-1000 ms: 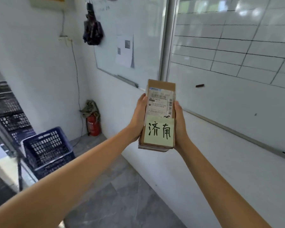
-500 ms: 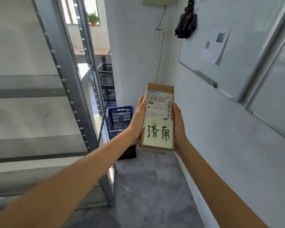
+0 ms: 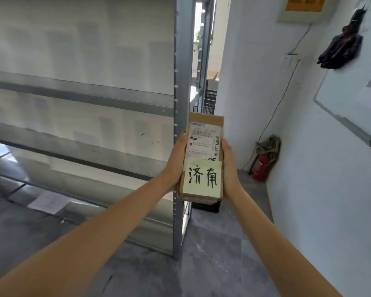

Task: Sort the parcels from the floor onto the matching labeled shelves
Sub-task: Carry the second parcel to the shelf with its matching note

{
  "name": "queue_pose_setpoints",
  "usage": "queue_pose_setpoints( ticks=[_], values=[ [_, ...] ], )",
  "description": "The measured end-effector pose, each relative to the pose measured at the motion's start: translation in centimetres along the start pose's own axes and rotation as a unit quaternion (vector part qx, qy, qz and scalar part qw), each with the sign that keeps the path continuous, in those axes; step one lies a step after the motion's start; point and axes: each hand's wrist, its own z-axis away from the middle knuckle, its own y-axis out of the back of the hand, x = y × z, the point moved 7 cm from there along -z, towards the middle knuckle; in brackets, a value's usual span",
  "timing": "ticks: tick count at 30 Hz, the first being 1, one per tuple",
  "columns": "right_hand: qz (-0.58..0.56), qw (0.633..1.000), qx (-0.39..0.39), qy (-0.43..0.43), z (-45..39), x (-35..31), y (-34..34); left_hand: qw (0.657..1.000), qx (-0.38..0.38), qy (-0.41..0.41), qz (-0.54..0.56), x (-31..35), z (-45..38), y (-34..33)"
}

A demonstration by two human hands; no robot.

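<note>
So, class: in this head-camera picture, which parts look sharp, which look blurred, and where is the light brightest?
Head view: the parcel and its yellow note are sharp enough to read the writing; the shelves on the left are smeared and hazy; the brightest light comes through the gap behind the shelf post; straight edges bow toward the frame's borders.

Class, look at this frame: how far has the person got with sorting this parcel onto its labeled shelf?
Done: the parcel is off the floor. In hand: the left hand and right hand grip its long sides, holding it up so the yellow note reading 济南 faces the camera, beside the metal shelving unit. Left: finding the matching shelf and placing it; no shelf label is readable here.
</note>
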Motion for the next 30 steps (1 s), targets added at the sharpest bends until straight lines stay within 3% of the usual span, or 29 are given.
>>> queue_pose_setpoints(
  ticks=[14, 21, 30],
  values=[
    [0.023, 0.987, -0.129, -0.092, -4.4, 10.6, -21.1, 0.981, 0.194, -0.028, 0.011, 4.1, 4.5, 22.3],
    [0.029, 0.971, -0.202, -0.127, -7.4, 13.8, -27.7, 0.949, 0.299, -0.080, -0.064, 6.1, 4.7, 29.8],
    [-0.007, 0.941, -0.277, -0.193, -14.0, 16.2, -33.0, 0.911, 0.398, -0.093, -0.051, 7.2, 0.6, 35.2]
  ],
)
